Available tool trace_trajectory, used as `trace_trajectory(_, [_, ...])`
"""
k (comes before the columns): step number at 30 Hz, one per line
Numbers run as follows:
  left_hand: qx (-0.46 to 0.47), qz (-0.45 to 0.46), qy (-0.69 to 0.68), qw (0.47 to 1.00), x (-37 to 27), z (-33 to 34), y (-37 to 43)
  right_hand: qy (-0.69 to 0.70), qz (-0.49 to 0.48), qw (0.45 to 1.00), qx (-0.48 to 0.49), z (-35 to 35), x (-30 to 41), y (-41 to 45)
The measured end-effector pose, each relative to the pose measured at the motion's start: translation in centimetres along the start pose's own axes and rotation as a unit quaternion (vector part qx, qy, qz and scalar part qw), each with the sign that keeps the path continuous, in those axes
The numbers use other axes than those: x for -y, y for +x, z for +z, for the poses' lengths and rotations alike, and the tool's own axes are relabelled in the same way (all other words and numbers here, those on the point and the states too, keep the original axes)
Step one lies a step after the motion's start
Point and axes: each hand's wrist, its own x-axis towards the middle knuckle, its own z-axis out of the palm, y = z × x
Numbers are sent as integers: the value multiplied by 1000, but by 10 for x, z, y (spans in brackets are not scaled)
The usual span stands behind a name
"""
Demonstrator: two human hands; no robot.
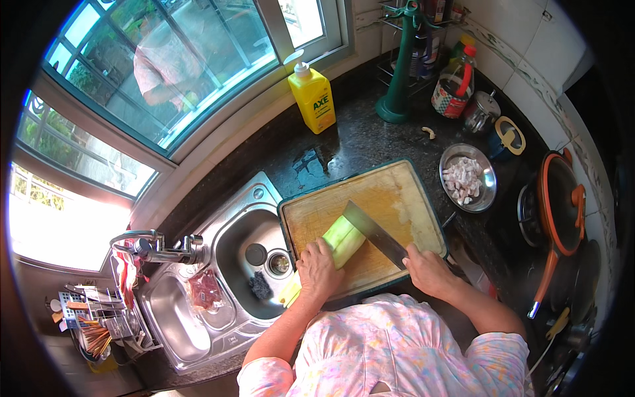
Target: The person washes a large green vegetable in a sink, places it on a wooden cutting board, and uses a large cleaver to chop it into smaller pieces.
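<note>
My left hand (319, 268) lies over a long pale green vegetable (344, 240), perhaps a peeled gourd, holding it against the wooden cutting board (397, 193). The vegetable's lower end sticks out over the sink edge. In my right hand (427, 269) is the handle end of a cleaver (379, 235). Its broad dark blade slants up to the left and meets the vegetable's far end. Where the blade's edge touches the board cannot be made out.
A metal bowl of chopped pale meat (464, 181) sits right of the board. Left is a double steel sink (233, 238) with a faucet (171, 250). Behind stand a yellow soap bottle (312, 101) and a green stand (399, 74). An orange-rimmed lidded pan (551, 248) is far right.
</note>
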Motion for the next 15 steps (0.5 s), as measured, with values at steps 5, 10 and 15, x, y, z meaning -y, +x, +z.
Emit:
trace_trajectory(5, [-3,7,5,1000,1,1,0,-21,0,1000,16,0,6,1])
trace_trajectory(10, [-3,10,21,1000,0,2,1,-126,29,989,78,-2,29,4])
trace_trajectory(15, [-14,18,43,999,-1,2,0,-129,18,987,97,10,34,17])
